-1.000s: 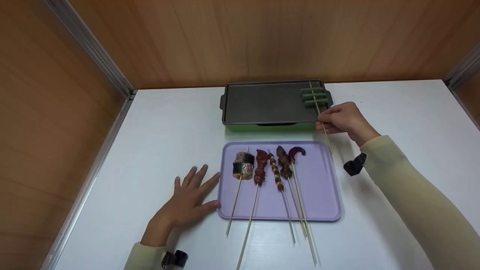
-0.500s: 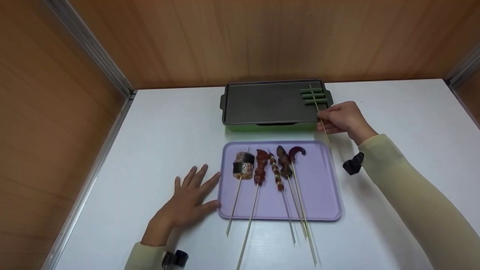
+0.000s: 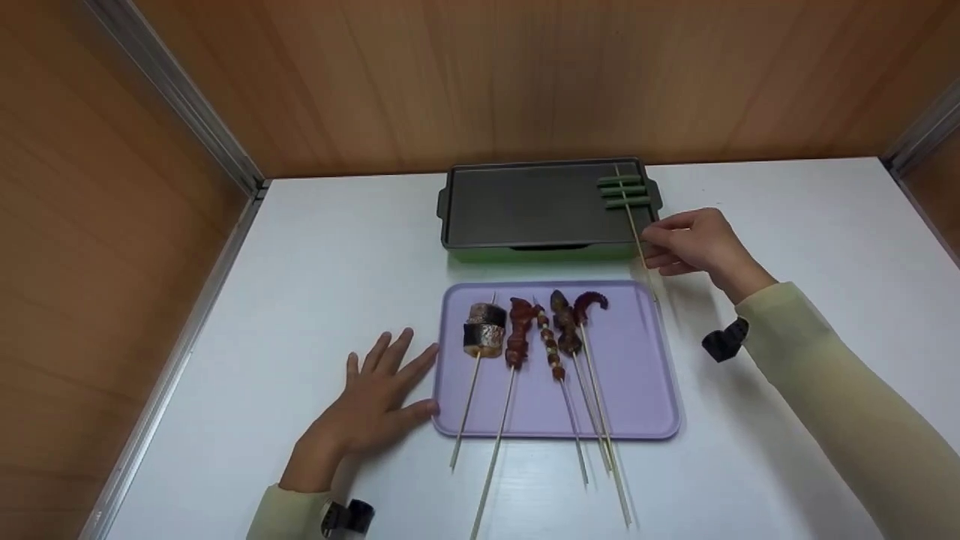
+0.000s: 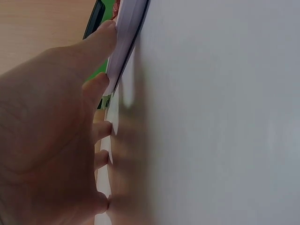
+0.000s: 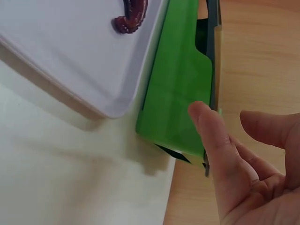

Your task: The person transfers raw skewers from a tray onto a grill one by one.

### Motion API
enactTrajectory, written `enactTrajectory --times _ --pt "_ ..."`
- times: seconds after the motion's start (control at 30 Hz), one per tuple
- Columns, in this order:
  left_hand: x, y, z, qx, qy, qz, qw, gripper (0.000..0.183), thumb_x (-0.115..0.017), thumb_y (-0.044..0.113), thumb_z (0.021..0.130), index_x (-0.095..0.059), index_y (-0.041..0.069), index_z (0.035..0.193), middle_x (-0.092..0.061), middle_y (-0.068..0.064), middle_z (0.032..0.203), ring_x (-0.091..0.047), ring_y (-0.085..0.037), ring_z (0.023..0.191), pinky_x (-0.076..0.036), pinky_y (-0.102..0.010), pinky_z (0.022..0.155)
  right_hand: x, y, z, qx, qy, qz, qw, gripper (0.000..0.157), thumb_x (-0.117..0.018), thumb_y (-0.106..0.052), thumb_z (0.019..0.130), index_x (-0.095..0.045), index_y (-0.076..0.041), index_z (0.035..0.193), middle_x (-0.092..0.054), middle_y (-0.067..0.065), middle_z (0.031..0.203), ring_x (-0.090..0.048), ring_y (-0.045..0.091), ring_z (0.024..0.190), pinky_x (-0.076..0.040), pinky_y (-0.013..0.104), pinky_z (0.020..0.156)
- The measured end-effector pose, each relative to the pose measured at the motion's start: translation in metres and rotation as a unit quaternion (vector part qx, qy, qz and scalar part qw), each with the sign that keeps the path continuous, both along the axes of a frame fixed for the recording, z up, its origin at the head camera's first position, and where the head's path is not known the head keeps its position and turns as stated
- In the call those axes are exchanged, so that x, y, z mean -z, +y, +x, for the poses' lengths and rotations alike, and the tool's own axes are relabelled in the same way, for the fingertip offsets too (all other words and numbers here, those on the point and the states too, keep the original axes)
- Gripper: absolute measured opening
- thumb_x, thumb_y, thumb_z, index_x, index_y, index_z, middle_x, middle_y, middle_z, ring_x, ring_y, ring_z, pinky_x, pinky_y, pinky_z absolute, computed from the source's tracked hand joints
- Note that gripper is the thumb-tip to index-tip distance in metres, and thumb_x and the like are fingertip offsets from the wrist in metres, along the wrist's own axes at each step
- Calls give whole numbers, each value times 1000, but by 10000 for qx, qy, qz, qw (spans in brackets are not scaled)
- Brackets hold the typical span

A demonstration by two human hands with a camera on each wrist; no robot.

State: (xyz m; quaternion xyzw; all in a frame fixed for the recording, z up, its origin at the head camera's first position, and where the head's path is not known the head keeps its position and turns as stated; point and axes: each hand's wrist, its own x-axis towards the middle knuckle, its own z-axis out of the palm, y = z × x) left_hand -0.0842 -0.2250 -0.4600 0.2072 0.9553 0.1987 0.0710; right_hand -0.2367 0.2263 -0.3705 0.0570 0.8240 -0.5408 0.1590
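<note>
My left hand [image 3: 371,409] rests spread on the white table, its thumb and index fingertips at the left rim of the purple tray [image 3: 641,397]. In the left wrist view the thumb [image 4: 96,44] touches the tray's side. A skewer with green bean-like pieces [image 3: 624,192] lies on the right end of the dark griddle [image 3: 525,206], its stick reaching past the front edge. Just right of that stick is my right hand [image 3: 694,241]. The right wrist view shows its thumb [image 5: 265,129] and index finger apart, nothing between them, beside the griddle's green base [image 5: 176,89].
Several skewers lie on the tray: black-wrapped rolls [image 3: 484,330], red meat [image 3: 519,334], small beads of food [image 3: 550,345], brown meat [image 3: 565,322] and a curled tentacle [image 3: 590,301]. Their sticks overhang its front edge. A wooden panel [image 3: 480,82] stands behind the griddle.
My right hand has let go of the green skewer's stick and moved slightly right, its fingers parting. The skewer stays on the griddle. My left hand has kept its place.
</note>
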Motion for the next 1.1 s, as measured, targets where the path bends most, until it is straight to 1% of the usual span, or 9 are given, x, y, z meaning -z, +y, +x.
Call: enactTrajectory --times 0.13,0.23,0.37,0.5,0.57,0.67,0.8,0.93,1.1 --pt "1 -1 0 -21 10 28 10000 73 -53 61 93 -29 31 155 -13 -11 163 -2 -38 148 1 -76 104 -5 7 12 4 74 -118 9999 53 -65 -27 95 -53 8 133 -75 7 88 -73 13 75 -58 28 68" --pt "1 -1 0 -28 3 28 10000 73 -53 61 93 -29 31 155 -12 -11 163 -2 -38 148 1 -76 104 -8 13 26 -29 137 -279 9995 56 -66 -29 94 -52 9 133 -75 5 88 -73 14 78 -58 29 70" --pt "1 -1 1 -33 6 6 10000 73 -52 61 93 -29 32 155 -12 -11 163 -2 -39 148 1 -76 104 -8 20 50 -106 243 -338 9991 54 -68 -32 93 -55 7 129 -75 2 89 -73 15 81 -58 31 73" --pt "2 -1 1 -32 34 4 10000 73 -52 61 93 -29 31 155 -12 -11 163 -2 -39 148 1 -76 104 -3 25 75 -254 291 -418 9984 47 -70 -32 93 -61 6 119 -75 5 90 -73 19 82 -58 34 74" --pt "2 0 0 -32 56 21 10000 73 -52 61 93 -29 31 155 -12 -11 163 -2 -39 148 1 -76 104 3 26 88 -436 236 -427 9979 44 -70 -32 93 -64 6 115 -75 9 90 -73 21 82 -58 35 73" --pt "2 2 -1 -38 53 34 10000 72 -52 61 93 -29 32 155 -12 -11 163 -1 -39 148 1 -76 104 13 26 105 -919 10 -403 9949 44 -68 -30 94 -65 8 114 -74 13 92 -73 23 84 -59 37 72" --pt "2 3 -3 -16 21 39 10000 72 -52 61 93 -29 31 155 -12 -11 163 -1 -38 148 1 -76 104 30 16 123 -1693 -390 -466 9837 43 -66 -26 96 -64 11 116 -73 17 95 -72 25 84 -59 37 71" --pt "2 3 -4 -10 3 37 10000 73 -51 62 93 -29 31 155 -11 -11 163 -1 -38 148 1 -75 105 46 1 132 -2193 -527 -606 9724 35 -66 -20 95 -67 12 109 -72 18 91 -71 25 79 -59 36 67" --pt "3 1 -2 -72 -13 24 10000 73 -51 63 93 -28 32 155 -10 -10 164 0 -37 149 3 -74 105 56 -19 135 -2390 -505 -531 9683 26 -67 -16 94 -72 9 99 -72 17 83 -71 23 73 -58 33 62"
